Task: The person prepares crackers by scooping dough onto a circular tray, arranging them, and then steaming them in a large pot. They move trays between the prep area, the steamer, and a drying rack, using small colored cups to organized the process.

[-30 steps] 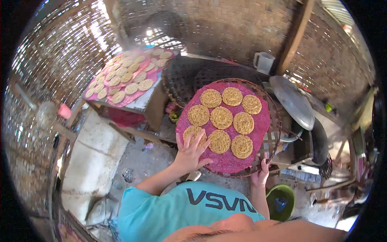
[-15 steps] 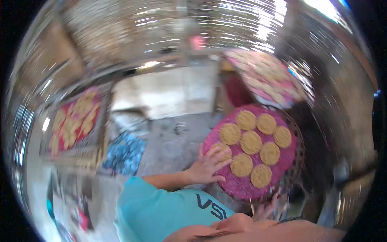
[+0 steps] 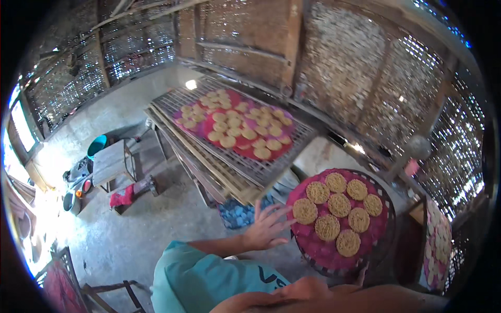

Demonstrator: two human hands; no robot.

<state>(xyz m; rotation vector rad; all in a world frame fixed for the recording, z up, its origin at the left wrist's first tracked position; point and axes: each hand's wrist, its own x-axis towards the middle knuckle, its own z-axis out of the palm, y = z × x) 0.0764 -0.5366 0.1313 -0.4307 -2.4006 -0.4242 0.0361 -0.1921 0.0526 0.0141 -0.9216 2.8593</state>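
A round dark openwork tray (image 3: 384,245) lined with magenta cloth (image 3: 313,247) is in front of me at the right. Several round, golden-brown textured cakes (image 3: 340,205) lie spaced out on the cloth. At the tray's left edge is my left hand (image 3: 267,228), its fingers spread and nothing in its grasp. The fingertips come close to the leftmost cake; I cannot tell if they touch the rim. Only a sliver of my right hand (image 3: 361,275) shows, at the tray's near rim, which it grips; the rest is hidden behind my body.
Ahead, a slatted rack (image 3: 245,180) on a stand carries red and purple cloths covered with pale round pieces (image 3: 234,122). Another cloth with pale pieces (image 3: 437,245) is at the far right. A low table (image 3: 112,159), teal basin (image 3: 98,145) and blue patterned bag (image 3: 242,211) are on the left.
My view has swung left, bringing the slatted rack ahead of me. The tray has come along with me. My left hand has drawn back from the leftmost cake to the tray's edge.
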